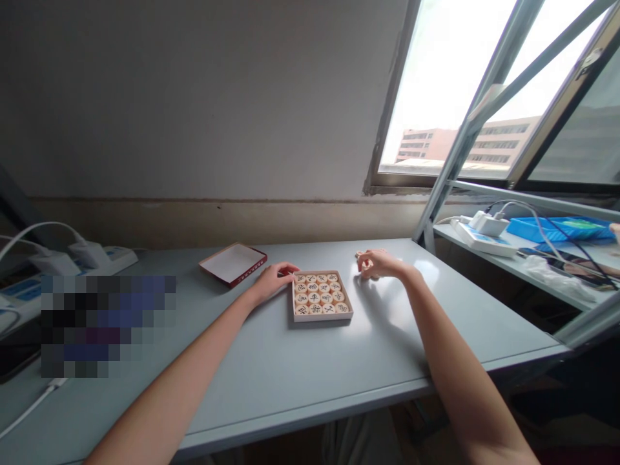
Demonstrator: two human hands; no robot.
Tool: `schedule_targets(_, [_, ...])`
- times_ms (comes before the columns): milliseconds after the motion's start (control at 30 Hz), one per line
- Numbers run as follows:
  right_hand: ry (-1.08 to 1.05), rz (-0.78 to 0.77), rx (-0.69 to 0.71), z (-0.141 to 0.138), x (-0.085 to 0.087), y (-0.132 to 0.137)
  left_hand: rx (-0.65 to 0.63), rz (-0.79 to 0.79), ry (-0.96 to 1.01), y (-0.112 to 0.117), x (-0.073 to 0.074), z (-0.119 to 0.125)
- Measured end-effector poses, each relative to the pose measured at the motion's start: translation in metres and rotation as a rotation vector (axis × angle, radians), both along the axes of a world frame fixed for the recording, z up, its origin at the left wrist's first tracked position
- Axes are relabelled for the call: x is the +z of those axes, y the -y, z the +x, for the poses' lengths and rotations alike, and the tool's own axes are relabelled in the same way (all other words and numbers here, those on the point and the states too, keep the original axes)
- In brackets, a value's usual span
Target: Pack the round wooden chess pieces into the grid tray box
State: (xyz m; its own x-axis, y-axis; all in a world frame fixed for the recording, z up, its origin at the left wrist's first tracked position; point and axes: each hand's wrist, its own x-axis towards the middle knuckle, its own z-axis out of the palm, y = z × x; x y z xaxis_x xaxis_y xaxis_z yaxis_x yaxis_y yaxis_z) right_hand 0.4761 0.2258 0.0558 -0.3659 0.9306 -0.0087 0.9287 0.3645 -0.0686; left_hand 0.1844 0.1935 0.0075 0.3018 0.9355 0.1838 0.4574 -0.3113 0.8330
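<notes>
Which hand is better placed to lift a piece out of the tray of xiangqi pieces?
Left, probably: the left hand has its fingertips at the tray's corner. The right hand is apart from the tray, curled at a loose wooden piece.

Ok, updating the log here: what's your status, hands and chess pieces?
Left hand open, fingertips at tray corner. Right hand curled at loose piece, grip unclear. Chess pieces packed in tray; red lid off, left of tray.

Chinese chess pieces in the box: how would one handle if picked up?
These wooden discs look solid, so probably stiff and light. Being round, one would likely roll if stood on edge. Packed in the shallow box, they'd probably shift little.
</notes>
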Motion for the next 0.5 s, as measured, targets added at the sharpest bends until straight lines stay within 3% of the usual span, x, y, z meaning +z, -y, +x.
schedule_targets(133, [-0.045, -0.065, 0.021, -0.008, 0.002, 0.003, 0.023, -0.005, 0.001, 0.001, 0.0, 0.002])
schedule_targets(300, [-0.198, 0.004, 0.326, -0.044, -0.002, 0.014, 0.067, 0.013, -0.019, 0.001, 0.001, 0.004])
schedule_targets(500, [-0.021, 0.212, 0.29, -0.072, -0.005, 0.031, 0.086, 0.044, -0.026, -0.001, 0.004, 0.003])
